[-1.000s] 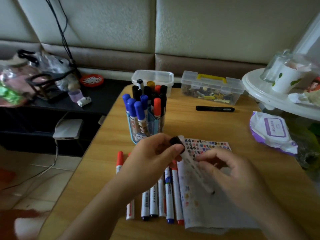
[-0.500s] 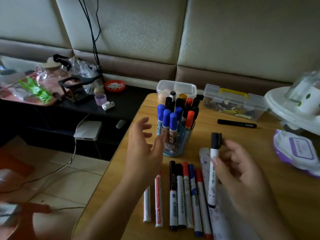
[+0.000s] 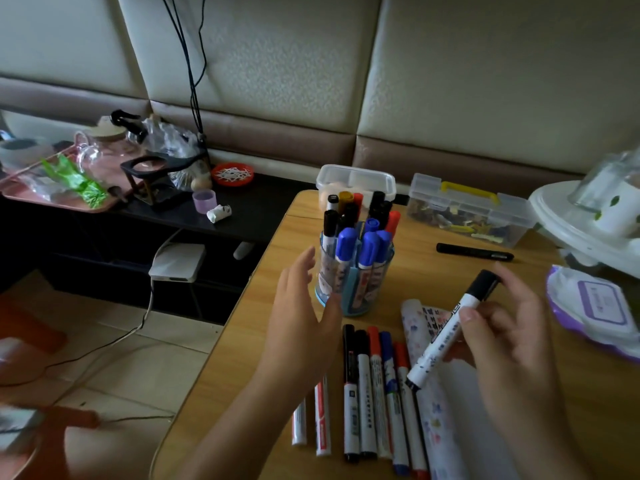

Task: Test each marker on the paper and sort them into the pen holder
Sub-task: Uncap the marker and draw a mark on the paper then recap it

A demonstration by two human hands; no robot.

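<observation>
My right hand (image 3: 509,337) grips a capped white marker with a black cap (image 3: 450,330), tilted with the cap up toward the right, above the test paper (image 3: 426,393). My left hand (image 3: 301,320) hovers with spread fingers just left of the blue pen holder (image 3: 353,289), which is packed with blue, black and red markers. Several loose markers (image 3: 374,393) lie in a row on the wooden table (image 3: 242,358) between my hands, black, red and blue caps pointing away. Two more markers (image 3: 320,420) lie partly under my left forearm.
A black marker (image 3: 474,252) lies alone behind the holder. Two clear plastic boxes (image 3: 467,209) stand at the table's back edge, a wet-wipes pack (image 3: 595,306) at the right, a white tray (image 3: 571,230) beyond it. A dark side shelf with clutter (image 3: 138,181) is at the left.
The cap went onto the marker, then my left hand let go and opened beside the holder. My right hand lifted the capped marker off the paper and tilted it.
</observation>
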